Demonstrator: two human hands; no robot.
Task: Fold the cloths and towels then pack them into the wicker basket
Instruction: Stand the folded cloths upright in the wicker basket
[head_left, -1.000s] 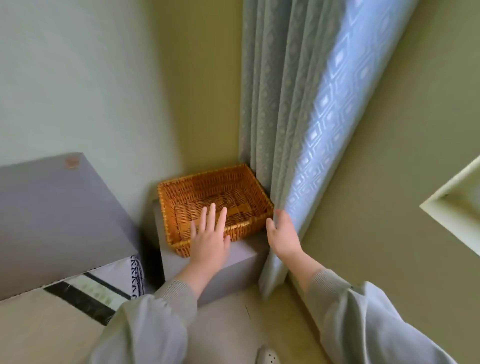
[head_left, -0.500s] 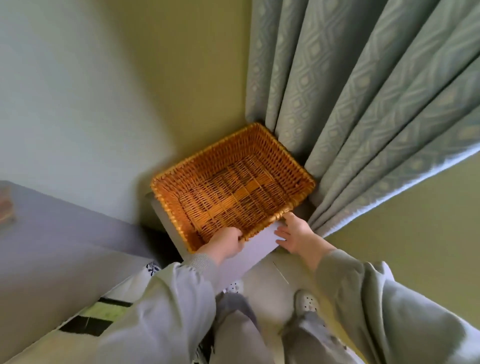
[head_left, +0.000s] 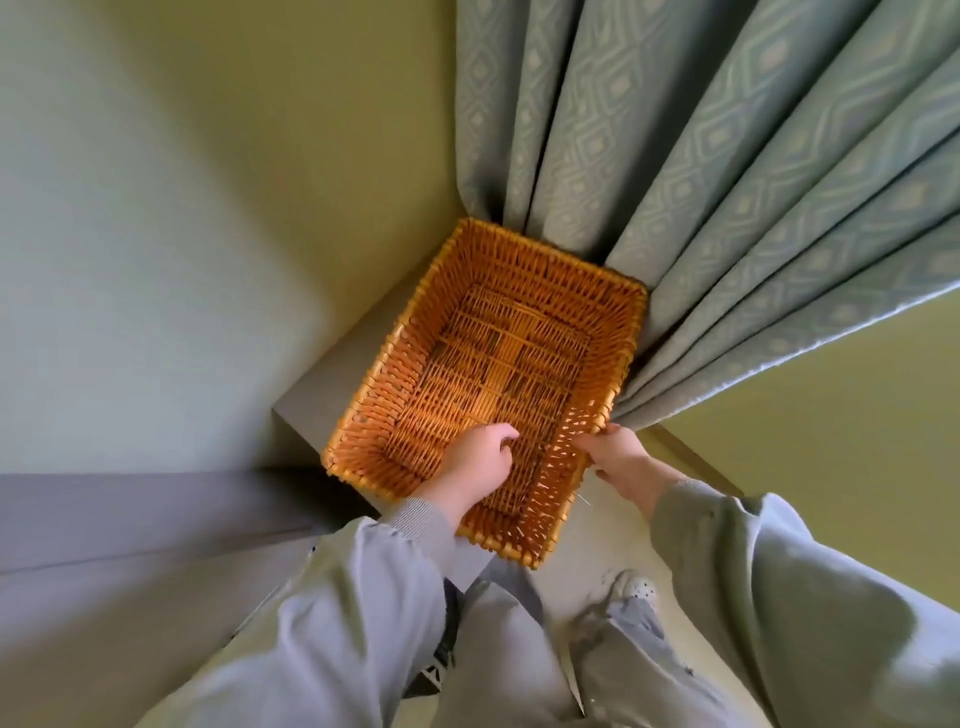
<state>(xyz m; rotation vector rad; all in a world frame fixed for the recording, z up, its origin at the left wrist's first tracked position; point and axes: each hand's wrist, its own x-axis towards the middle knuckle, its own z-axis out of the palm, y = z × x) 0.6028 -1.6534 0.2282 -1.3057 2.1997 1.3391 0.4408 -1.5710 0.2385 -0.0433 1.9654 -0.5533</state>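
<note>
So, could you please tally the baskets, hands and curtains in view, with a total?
Wicker basket: 1
Hands: 2 (left hand, right hand)
Curtain: 1
Total: 4

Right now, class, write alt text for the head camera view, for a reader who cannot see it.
An empty wicker basket sits on a grey block in a room corner, beside a patterned curtain. The person's right hand grips its rim; the left hand lies inside it, fingers curled.
</note>
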